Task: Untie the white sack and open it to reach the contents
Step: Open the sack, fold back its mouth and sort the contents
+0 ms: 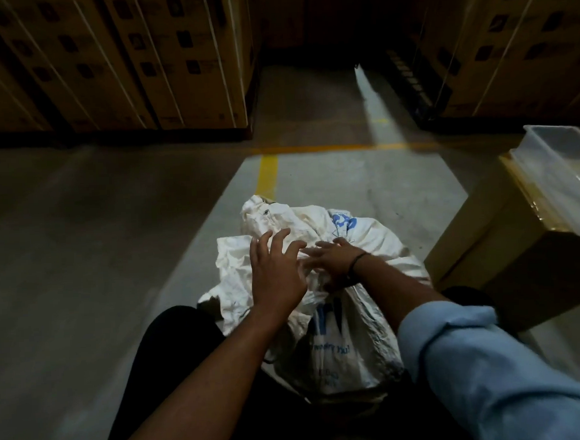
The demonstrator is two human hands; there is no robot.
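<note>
A white woven sack (340, 344) with blue print stands on the floor between my legs. Its upper part is crumpled and folded over away from me. My left hand (277, 273) hovers over the crumpled top with its fingers spread and nothing in them. My right hand (330, 261) lies on the folds at the sack's neck, fingers blurred and pressed into the cloth; whether it grips cloth or a tie is not clear. No tie or contents show.
A cardboard box (503, 253) with a clear plastic tub (559, 174) on top stands close on the right. Stacked strapped cartons (115, 61) line the far left and far right (507, 44). Yellow floor lines (266, 174) run ahead on the concrete.
</note>
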